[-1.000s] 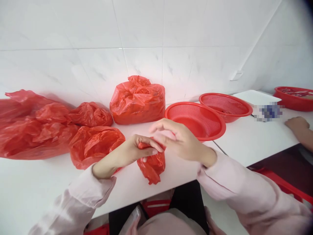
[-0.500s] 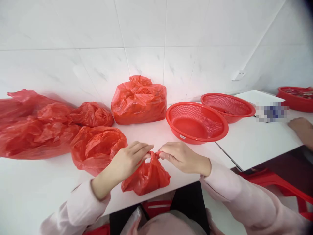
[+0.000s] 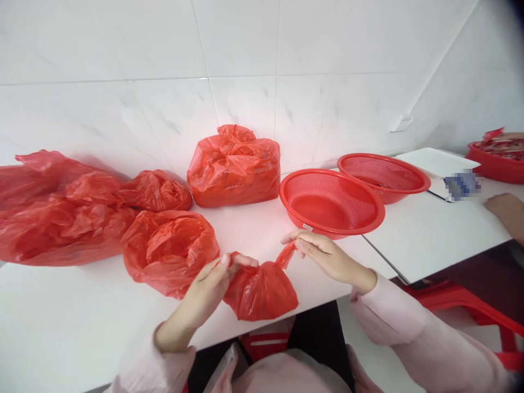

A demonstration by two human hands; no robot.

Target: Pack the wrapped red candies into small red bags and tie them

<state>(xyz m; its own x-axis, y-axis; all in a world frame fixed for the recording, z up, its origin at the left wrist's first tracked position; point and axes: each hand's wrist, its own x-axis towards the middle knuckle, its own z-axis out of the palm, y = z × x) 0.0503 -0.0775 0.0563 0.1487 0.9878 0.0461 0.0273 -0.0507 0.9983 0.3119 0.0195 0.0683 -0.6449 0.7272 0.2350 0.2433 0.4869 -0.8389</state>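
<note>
While in two hands point(image 3: 210, 281), one red bag point(image 3: 264, 295).

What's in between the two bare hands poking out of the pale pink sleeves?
In the head view, a small, crinkled red plastic bag sits between the left hand and the right hand, whose fingers hold one end of it.
</note>
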